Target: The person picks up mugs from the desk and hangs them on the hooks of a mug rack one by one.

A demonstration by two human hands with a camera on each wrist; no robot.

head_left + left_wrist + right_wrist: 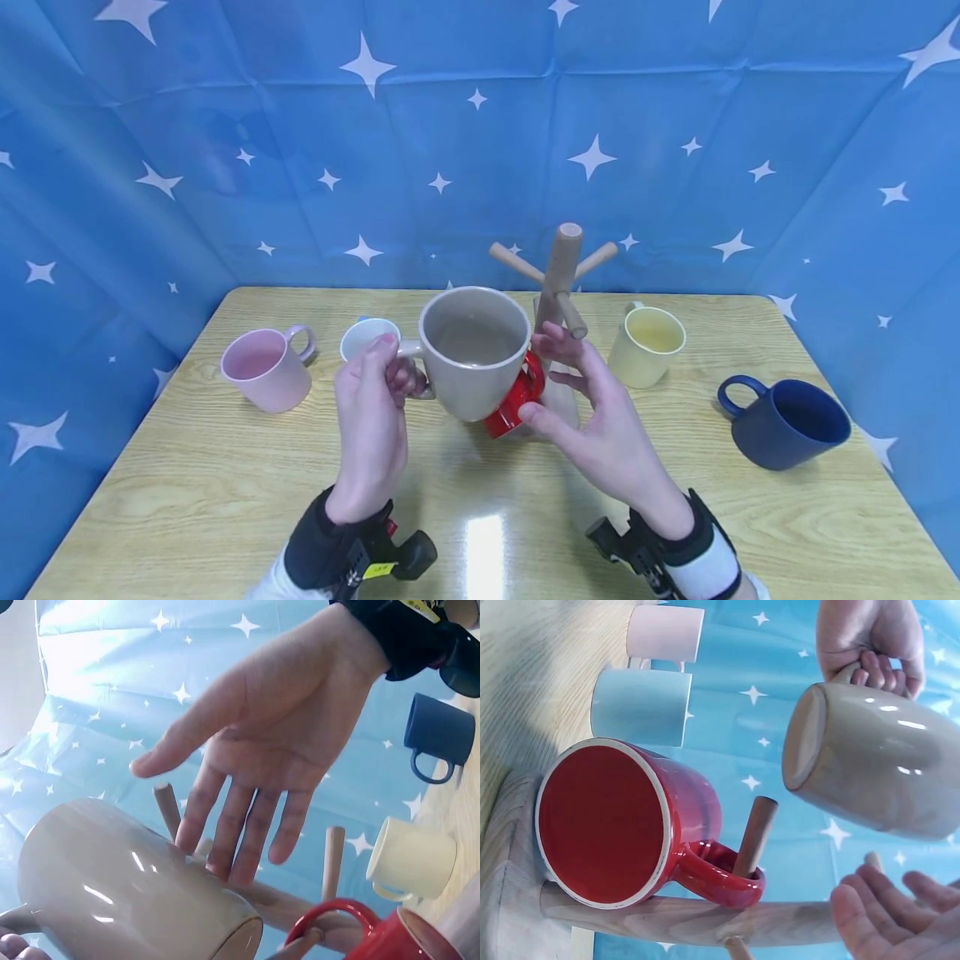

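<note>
My left hand (372, 417) grips the handle of a grey mug (474, 358), holding it raised with its mouth up. Beside the mug's right side, my right hand (592, 417) has its fingers spread and holds nothing; its fingertips are near the grey mug's wall in the head view. Behind them stands a wooden mug tree (561, 267) with several pegs. A red mug (604, 825) hangs tilted by its handle on a low peg of the tree, partly hidden behind the grey mug in the head view.
On the wooden table (247, 500) a pink mug (268, 371) stands at the left, with a light blue mug (641, 707) near it. A pale yellow mug (647, 346) stands right of the tree. Farther right lies a dark blue mug (787, 423). A starry blue cloth (480, 167) hangs behind.
</note>
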